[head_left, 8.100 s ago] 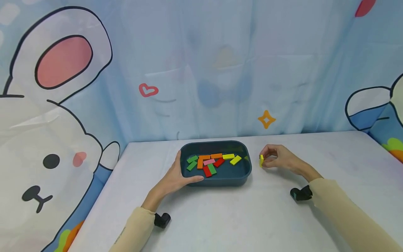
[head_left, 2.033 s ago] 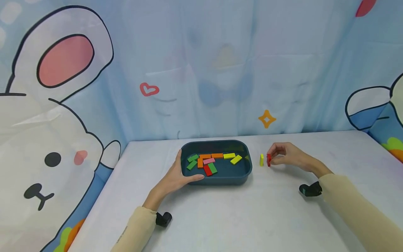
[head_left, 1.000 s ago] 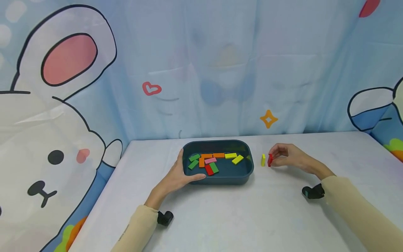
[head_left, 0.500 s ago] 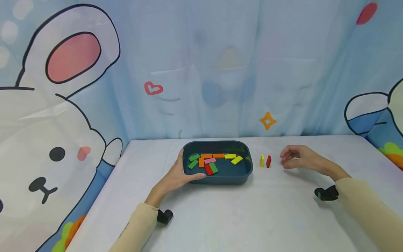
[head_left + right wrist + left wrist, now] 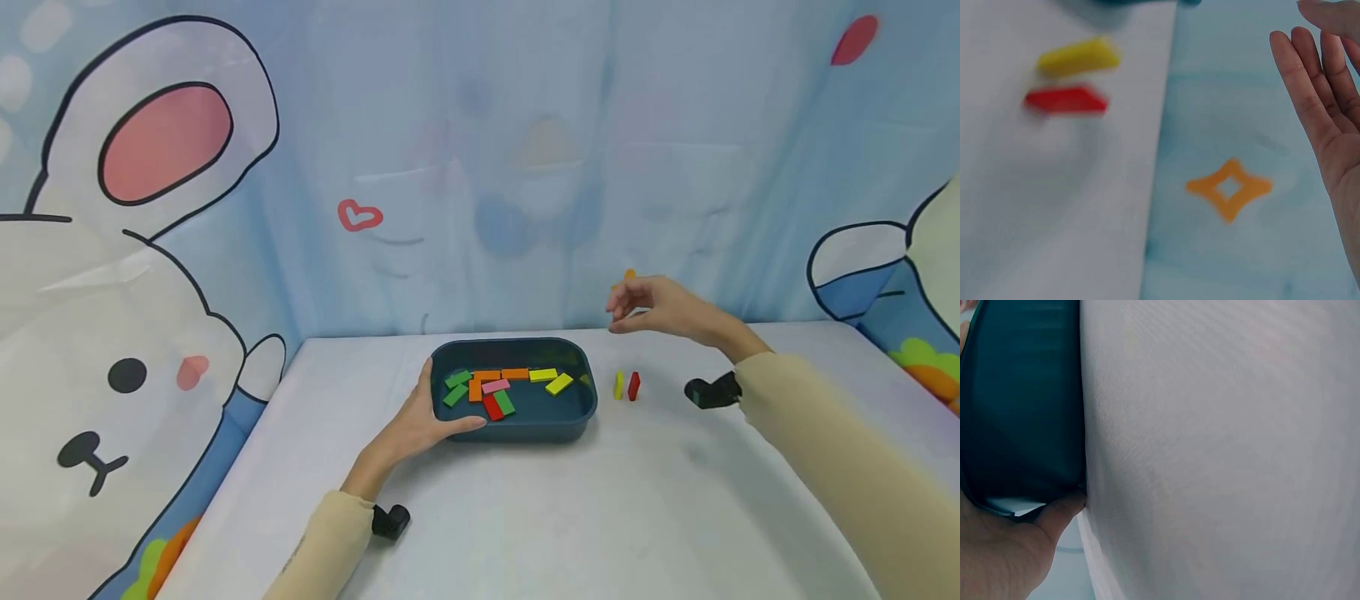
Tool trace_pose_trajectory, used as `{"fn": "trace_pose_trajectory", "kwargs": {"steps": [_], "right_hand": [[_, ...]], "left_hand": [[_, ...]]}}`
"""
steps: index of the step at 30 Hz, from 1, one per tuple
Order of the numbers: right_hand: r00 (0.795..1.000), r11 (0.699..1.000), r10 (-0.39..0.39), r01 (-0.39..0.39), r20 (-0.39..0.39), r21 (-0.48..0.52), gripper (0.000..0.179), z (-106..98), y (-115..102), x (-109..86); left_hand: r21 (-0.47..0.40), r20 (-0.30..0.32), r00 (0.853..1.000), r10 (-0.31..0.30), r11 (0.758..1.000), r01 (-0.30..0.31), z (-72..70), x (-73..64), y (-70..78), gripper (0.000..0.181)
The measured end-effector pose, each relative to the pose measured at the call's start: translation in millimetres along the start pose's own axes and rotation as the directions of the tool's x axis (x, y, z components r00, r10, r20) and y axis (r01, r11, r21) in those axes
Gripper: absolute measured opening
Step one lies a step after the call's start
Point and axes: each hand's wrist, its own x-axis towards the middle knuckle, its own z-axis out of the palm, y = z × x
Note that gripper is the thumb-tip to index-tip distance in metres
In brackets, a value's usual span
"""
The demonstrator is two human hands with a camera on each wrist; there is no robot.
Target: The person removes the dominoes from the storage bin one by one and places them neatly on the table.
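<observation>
My left hand [image 5: 426, 421] holds a dark teal plastic bin [image 5: 525, 432] at its left end, fingers along the side and thumb along the front. The left wrist view shows the thumb [image 5: 1063, 512] against the bin's wall. Inside lie several green, orange, pink, red and yellow domino blocks. Right of the bin, a yellow domino [image 5: 618, 386] and a red domino [image 5: 633, 387] stand upright side by side, a small gap between them. My right hand [image 5: 660, 308] is raised above and behind them, fingers loosely bent, nothing in its grasp.
A white-covered table [image 5: 570, 517] carries the bin and the dominoes. A blue printed curtain [image 5: 465, 167] hangs along its back edge, with the right hand in front of it in the head view. A dark wrist camera [image 5: 712, 390] sits on the right forearm.
My right hand stood a yellow domino, then a red one beside it, on the table. It let go of the red one, drew back right, then rose up and left. The left hand stayed on the bin.
</observation>
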Motion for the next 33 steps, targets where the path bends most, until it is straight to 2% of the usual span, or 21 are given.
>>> {"fn": "trace_pose_trajectory", "kwargs": {"steps": [5, 8, 11, 15, 17, 21, 26, 29, 33], "right_hand": [[0.993, 0.997, -0.078, 0.080, 0.093, -0.012, 0.018, 19.9, -29.6, 31.0], [0.979, 0.987, -0.113, 0.131, 0.171, -0.096, 0.012, 35.4, -42.5, 46.4], [0.956, 0.958, -0.114, 0.178, 0.271, -0.225, 0.009, 49.9, -52.8, 59.7], [0.920, 0.903, -0.047, 0.206, 0.389, -0.378, 0.010, 67.5, -64.6, 73.6], [0.907, 0.875, -0.003, 0.206, 0.422, -0.438, 0.012, 75.6, -69.2, 79.5], [0.891, 0.826, 0.112, 0.164, 0.440, -0.540, 0.019, 87.4, -74.6, 87.9], [0.853, 0.759, 0.273, 0.093, 0.445, -0.645, 0.017, 99.2, -74.4, 92.7], [0.842, 0.740, 0.302, 0.087, 0.446, -0.667, 0.015, 103.6, -70.4, 93.3], [0.833, 0.740, 0.318, 0.080, 0.452, -0.668, 0.015, 108.9, -64.6, 92.6]], "left_hand": [[-0.001, -0.002, 1.000, -0.001, 1.000, 0.001, 1.3, -1.0, -0.6, 0.139], [-0.008, 0.003, 1.000, -0.003, 1.000, 0.003, 1.8, -1.3, -0.4, 0.139], [-0.017, 0.002, 1.000, -0.005, 1.000, 0.005, 1.4, -1.3, -0.6, 0.139], [-0.022, -0.006, 1.000, -0.007, 1.000, 0.007, 0.8, -0.7, -1.2, 0.138], [-0.021, -0.010, 1.000, -0.009, 1.000, 0.008, 0.7, -0.9, -1.5, 0.137], [-0.016, -0.013, 1.000, -0.001, 1.000, 0.001, 0.4, -1.1, -1.7, 0.136], [-0.022, -0.002, 1.000, 0.004, 1.000, -0.004, -0.4, -3.9, -2.6, 0.140], [-0.026, 0.001, 1.000, 0.005, 1.000, -0.005, -0.8, -4.2, -2.3, 0.140], [-0.030, 0.001, 1.000, 0.006, 1.000, -0.006, -0.3, -5.2, -1.4, 0.141]]}}
